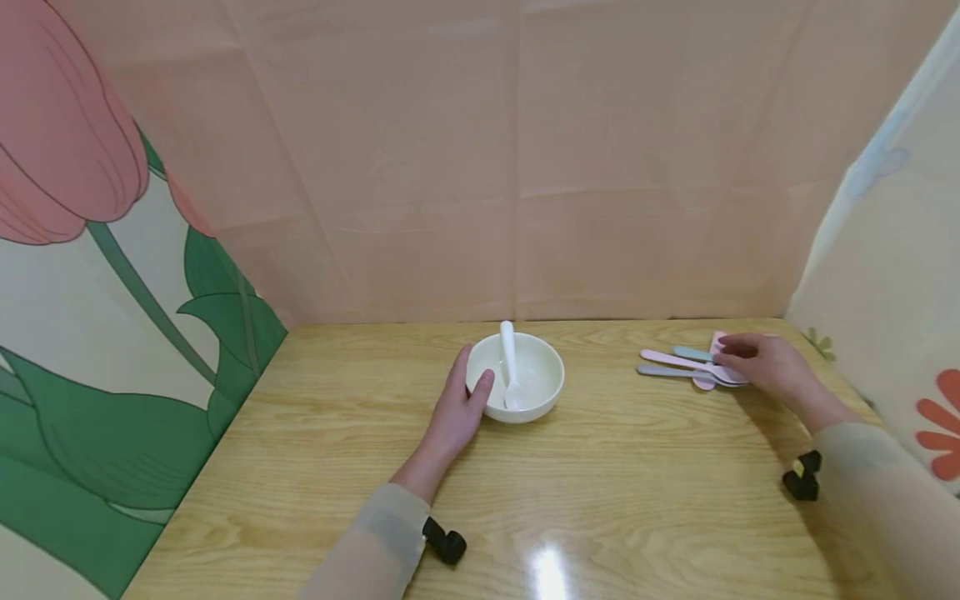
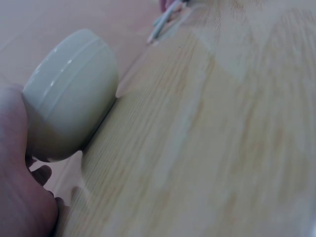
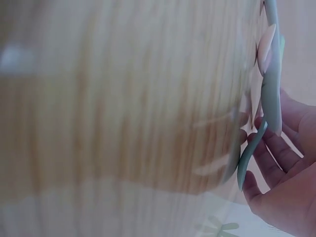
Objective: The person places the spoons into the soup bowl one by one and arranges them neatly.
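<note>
A white bowl (image 1: 551,375) stands on the table, and a white spoon (image 1: 510,358) leans inside it with its handle past the far rim. My left hand (image 1: 459,408) grips the bowl's left side, thumb at the rim and fingers around the outer wall. The bowl's side (image 2: 74,94) fills much of the left wrist view. At the right, my right hand (image 1: 772,367) touches a pile of spoons: a pink spoon (image 1: 667,358), a grey spoon (image 1: 667,372), a blue-green spoon (image 1: 692,353) and another pink piece (image 1: 703,384). In the right wrist view, fingers lie beside a green spoon head (image 3: 250,155); whether they pinch it is unclear.
The wood-grain table (image 1: 337,417) meets a plain pink cloth wall (image 1: 405,208) at the back. A flower-printed panel (image 1: 150,417) borders the left, and a pale printed panel (image 1: 900,317) the right. Dark devices (image 1: 446,542) sit at both wrists.
</note>
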The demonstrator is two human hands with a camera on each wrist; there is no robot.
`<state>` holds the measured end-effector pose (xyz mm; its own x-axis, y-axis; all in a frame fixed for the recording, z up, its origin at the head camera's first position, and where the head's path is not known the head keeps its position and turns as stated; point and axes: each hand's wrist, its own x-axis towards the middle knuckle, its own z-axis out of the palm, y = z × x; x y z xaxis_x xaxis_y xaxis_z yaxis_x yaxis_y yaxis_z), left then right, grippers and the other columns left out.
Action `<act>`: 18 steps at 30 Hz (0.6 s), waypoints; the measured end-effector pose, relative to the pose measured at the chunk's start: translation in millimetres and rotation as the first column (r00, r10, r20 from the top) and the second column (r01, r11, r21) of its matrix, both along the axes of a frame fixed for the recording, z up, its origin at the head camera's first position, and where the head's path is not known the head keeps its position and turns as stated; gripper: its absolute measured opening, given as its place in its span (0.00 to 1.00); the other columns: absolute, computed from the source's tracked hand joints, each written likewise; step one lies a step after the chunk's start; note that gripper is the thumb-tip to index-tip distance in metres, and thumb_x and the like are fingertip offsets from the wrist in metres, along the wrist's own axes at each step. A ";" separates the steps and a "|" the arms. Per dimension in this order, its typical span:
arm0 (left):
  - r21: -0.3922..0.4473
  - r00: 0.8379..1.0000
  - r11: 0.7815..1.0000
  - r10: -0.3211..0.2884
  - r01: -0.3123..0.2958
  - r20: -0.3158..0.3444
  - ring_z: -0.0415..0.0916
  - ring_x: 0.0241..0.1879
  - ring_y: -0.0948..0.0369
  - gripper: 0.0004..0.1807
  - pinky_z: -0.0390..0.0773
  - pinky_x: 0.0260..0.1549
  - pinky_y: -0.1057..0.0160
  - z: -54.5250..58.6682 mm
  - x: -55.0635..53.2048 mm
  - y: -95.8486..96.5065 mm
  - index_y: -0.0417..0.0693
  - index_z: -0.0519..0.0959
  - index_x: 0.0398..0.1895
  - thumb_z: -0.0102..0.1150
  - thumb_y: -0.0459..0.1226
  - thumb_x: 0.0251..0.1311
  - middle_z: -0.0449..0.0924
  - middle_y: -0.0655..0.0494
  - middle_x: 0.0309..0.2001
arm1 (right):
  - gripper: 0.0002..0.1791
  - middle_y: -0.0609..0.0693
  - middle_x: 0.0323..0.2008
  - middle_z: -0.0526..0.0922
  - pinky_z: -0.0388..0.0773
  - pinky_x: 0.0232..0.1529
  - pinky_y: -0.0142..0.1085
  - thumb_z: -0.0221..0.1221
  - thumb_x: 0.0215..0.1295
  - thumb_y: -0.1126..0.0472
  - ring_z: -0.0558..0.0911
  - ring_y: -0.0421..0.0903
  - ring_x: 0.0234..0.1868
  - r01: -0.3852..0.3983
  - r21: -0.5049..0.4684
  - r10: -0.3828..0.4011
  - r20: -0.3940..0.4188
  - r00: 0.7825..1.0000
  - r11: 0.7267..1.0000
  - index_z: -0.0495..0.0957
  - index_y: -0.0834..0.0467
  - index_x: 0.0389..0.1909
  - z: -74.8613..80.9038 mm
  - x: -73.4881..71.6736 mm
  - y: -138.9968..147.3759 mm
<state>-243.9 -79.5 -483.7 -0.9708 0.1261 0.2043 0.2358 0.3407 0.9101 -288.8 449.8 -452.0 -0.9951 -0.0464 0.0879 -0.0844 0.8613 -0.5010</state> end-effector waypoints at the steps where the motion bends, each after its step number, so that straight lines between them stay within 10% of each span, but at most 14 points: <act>1: 0.001 1.000 1.000 0.000 0.000 0.001 0.51 0.86 0.51 0.43 0.52 0.84 0.47 0.2 0.2 0.1 0.47 0.49 0.92 0.50 0.56 0.87 0.53 0.47 0.88 | 0.33 0.77 0.62 0.81 0.77 0.54 0.55 0.64 0.83 0.49 0.80 0.73 0.61 -0.002 0.001 0.002 0.002 1.000 1.000 0.76 0.73 0.70 0.1 0.0 0.2; 18: 0.005 1.000 1.000 0.001 -0.001 0.006 0.50 0.86 0.51 0.42 0.52 0.84 0.46 0.2 1.2 0.4 0.50 0.50 0.92 0.49 0.57 0.87 0.53 0.49 0.88 | 0.32 0.73 0.56 0.86 0.77 0.49 0.48 0.67 0.80 0.48 0.83 0.70 0.56 -0.017 0.020 0.017 0.019 1.000 1.000 0.80 0.71 0.67 -2.2 -1.6 4.5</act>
<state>-242.7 -79.1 -483.5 -0.9720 0.1244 0.1993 0.2303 0.3364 0.9131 -290.4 454.3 -454.1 -0.9956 -0.0649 0.0676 -0.0896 0.8696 -0.4855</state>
